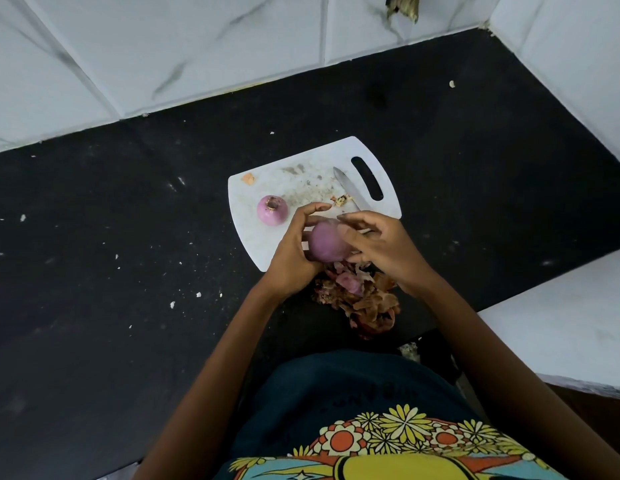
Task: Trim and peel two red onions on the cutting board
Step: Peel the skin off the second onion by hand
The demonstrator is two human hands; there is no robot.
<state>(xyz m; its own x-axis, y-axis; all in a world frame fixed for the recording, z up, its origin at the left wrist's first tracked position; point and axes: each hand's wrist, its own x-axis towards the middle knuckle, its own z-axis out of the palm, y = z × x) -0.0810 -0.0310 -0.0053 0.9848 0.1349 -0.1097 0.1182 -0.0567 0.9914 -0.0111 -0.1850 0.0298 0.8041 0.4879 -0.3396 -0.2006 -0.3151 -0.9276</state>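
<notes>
While the left hand (294,252) cups the second onion (326,245) over the cutting board (256,244), right hand (377,245) fingers pinch its skin, mid-peel; next, likely strip the rest.

The only lettering is on the person's dark shirt (353,393), at six o'clock in the view: a curved row of dark letters above the flower print, seen upside down and too blurred to read; it may be one word. The cutting board (267,244) and the knife (350,188) carry no readable marks.
</notes>
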